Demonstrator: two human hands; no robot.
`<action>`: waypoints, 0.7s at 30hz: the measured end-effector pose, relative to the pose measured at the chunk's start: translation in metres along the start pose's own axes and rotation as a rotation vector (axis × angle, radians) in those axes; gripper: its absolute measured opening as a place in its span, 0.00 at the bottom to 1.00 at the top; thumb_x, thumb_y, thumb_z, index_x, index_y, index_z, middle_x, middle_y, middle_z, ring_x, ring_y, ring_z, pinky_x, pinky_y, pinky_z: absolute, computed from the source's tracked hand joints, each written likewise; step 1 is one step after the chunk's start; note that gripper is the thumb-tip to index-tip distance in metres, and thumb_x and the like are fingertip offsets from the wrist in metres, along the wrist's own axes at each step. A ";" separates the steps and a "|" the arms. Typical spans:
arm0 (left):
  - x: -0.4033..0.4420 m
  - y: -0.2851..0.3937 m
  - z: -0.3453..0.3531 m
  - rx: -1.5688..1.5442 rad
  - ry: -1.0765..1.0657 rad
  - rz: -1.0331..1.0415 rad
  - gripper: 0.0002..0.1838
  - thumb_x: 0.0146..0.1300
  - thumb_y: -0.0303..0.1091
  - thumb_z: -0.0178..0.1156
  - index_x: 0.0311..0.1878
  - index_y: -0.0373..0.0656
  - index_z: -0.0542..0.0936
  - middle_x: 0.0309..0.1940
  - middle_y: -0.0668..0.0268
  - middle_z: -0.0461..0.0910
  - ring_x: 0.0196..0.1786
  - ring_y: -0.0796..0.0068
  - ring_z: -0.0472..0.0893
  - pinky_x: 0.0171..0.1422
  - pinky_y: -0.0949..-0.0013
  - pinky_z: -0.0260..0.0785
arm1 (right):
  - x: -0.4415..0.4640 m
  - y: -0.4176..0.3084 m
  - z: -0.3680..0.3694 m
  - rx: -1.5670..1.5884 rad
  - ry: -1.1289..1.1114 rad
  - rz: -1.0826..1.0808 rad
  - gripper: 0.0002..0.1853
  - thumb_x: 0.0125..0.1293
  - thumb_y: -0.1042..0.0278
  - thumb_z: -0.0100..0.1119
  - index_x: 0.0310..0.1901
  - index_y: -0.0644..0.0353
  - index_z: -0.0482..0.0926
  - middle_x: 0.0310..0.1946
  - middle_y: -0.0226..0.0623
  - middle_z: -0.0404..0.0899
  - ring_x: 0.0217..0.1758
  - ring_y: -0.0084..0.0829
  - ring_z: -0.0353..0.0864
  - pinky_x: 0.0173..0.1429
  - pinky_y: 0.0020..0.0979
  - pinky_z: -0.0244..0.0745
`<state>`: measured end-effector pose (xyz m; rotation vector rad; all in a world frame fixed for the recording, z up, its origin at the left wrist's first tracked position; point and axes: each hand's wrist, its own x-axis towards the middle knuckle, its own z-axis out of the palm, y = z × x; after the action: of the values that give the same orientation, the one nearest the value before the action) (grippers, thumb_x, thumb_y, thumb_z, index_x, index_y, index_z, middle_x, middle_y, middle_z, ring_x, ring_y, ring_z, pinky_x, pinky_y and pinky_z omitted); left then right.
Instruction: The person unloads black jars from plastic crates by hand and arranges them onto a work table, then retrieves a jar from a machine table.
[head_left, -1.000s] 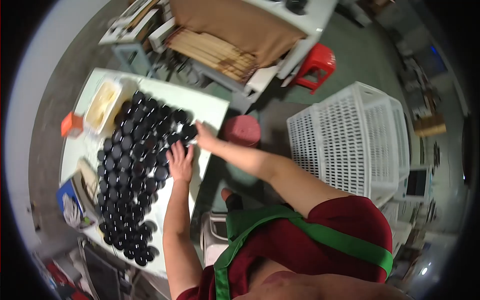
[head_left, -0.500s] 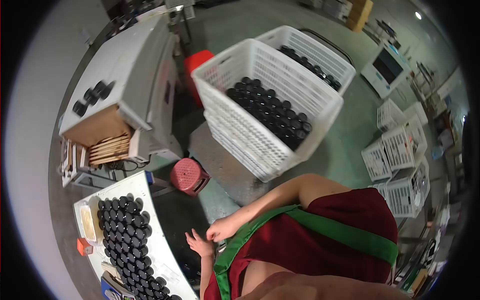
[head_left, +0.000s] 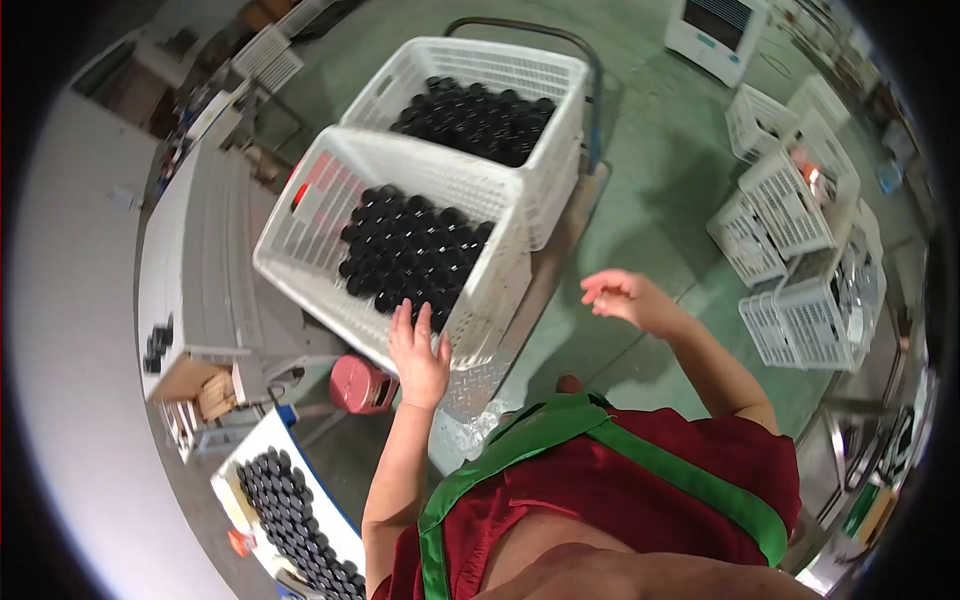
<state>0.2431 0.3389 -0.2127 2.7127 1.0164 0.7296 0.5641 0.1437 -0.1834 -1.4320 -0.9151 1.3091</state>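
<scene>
My left hand (head_left: 420,362) is over the near rim of the front white plastic crate (head_left: 400,150), its fingers stretched out toward the black, shiny, round-topped pieces (head_left: 410,245) inside. Whether its fingertips touch them, I cannot tell. To the right of the crate, my right hand (head_left: 632,300) hangs in the air with bent, separated fingers and nothing in it. Behind the front crate is a second white crate (head_left: 555,65), also with many black pieces (head_left: 475,115) in its bottom.
The crates are on a flat cart with a dark handle (head_left: 530,25). A red stool (head_left: 360,385) stands near the front crate's left corner. More black pieces (head_left: 295,515) fill a white table (head_left: 342,520) at lower left. Stacked white crates (head_left: 785,205) stand on the right.
My view has swung toward the crates, which now appear lower and further left. Both hands, close together before, have moved apart: the left to the crate, the right out to the side.
</scene>
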 end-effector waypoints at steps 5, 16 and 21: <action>-0.010 0.029 0.059 -0.153 -0.213 -0.075 0.36 0.59 0.34 0.66 0.72 0.44 0.66 0.73 0.44 0.59 0.73 0.42 0.60 0.74 0.42 0.51 | -0.083 -0.089 -0.049 0.153 0.224 -0.332 0.21 0.67 0.69 0.59 0.60 0.66 0.75 0.43 0.36 0.81 0.45 0.23 0.78 0.52 0.27 0.75; 0.122 0.178 0.142 -0.796 -0.294 0.225 0.15 0.62 0.23 0.61 0.53 0.40 0.80 0.53 0.54 0.81 0.55 0.53 0.81 0.60 0.60 0.73 | -0.145 -0.244 -0.134 -0.055 -0.551 -0.916 0.18 0.63 0.70 0.69 0.53 0.63 0.81 0.34 0.48 0.83 0.30 0.35 0.82 0.31 0.32 0.74; 0.178 0.191 0.222 -0.714 -0.255 0.041 0.09 0.64 0.24 0.60 0.47 0.37 0.82 0.44 0.54 0.84 0.49 0.55 0.84 0.55 0.61 0.76 | -0.138 -0.254 -0.230 0.086 -0.634 -0.965 0.07 0.62 0.77 0.67 0.42 0.65 0.84 0.38 0.58 0.81 0.30 0.42 0.81 0.30 0.35 0.77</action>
<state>0.5786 0.3159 -0.2785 2.1290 0.5070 0.5835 0.7896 0.0427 0.0914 -0.3302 -1.6586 0.9960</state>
